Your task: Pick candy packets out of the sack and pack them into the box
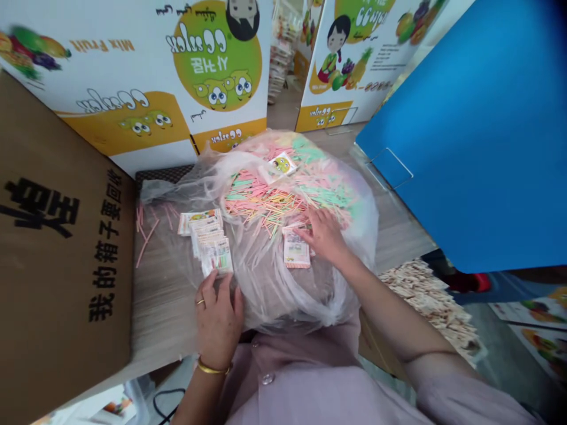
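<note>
Printed cartons (133, 71), blue panel (478, 130), wooden tabletop (163, 295)

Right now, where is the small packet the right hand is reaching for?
In the head view, the small packet lies inside the clear plastic bag, centre frame, just under the right hand and below the pile of coloured sticks.

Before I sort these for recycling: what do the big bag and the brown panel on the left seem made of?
The big bag: thin clear plastic film, glossy and crinkled, sticks showing through. The brown panel: probably cardboard, matte brown with black printed characters.
</note>
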